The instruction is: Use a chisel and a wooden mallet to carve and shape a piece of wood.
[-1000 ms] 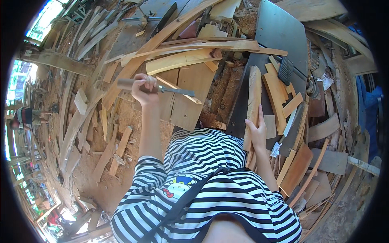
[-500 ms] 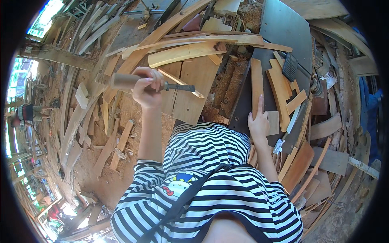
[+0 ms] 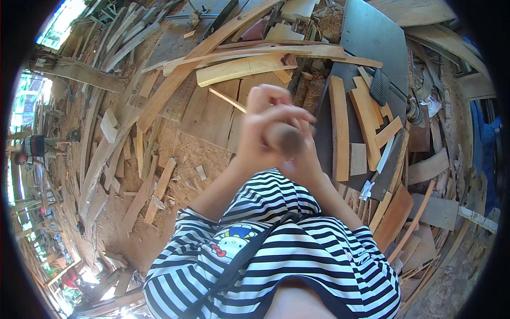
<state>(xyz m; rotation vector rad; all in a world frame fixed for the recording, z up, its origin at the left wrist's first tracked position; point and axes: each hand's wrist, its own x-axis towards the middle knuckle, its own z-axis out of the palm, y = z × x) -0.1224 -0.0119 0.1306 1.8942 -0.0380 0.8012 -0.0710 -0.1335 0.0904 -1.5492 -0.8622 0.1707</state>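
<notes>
My left hand (image 3: 257, 119) is closed round the chisel, whose rounded wooden handle (image 3: 287, 139) has its end turned up toward me. The hands hide its blade. Against the handle, just right of my left hand, is my right hand (image 3: 304, 159); its fingers are hidden and smeared by motion. Both hands hang in front of my body. To their right a long, narrow board (image 3: 338, 127) lies on the dark table surface (image 3: 325, 154), untouched. Beside that board are a small square block (image 3: 358, 158) and several cut wood pieces (image 3: 365, 127).
A black ridged pedal-shaped piece (image 3: 380, 87) lies on the table at the right. Beyond my hands, a pale curved plank (image 3: 239, 70) and a long plank (image 3: 202, 56) rest over wide boards (image 3: 210, 114). Wood scraps (image 3: 159, 189) and sawdust cover the ground at the left.
My left hand has swung right with the chisel, turning its handle end toward me. My right hand has left the narrow board and moved left to meet it.
</notes>
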